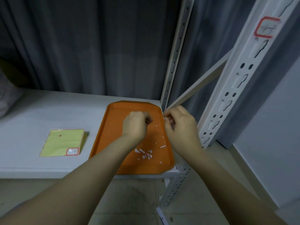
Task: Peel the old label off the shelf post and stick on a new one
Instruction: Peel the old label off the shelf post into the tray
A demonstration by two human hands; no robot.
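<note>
Left hand [136, 124], right hand [180, 125] curled over orange tray [103, 143] — white scraps [146, 154] inside, red-edged label [266, 27] on shelf post [235, 88]

The writing on the red-edged label [266, 27] on the shelf post [212, 111] is too blurred to be read. The fingers of the left hand [137, 123] are curled under and hidden, so whether anything is held cannot be told. It is the same with the right hand [180, 125]. Part of the orange tray [100, 140] is covered by the arms [90, 172].

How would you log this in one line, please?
left hand, right hand: curled above orange tray; tray: paper scraps; shelf post: red-bordered label
</note>
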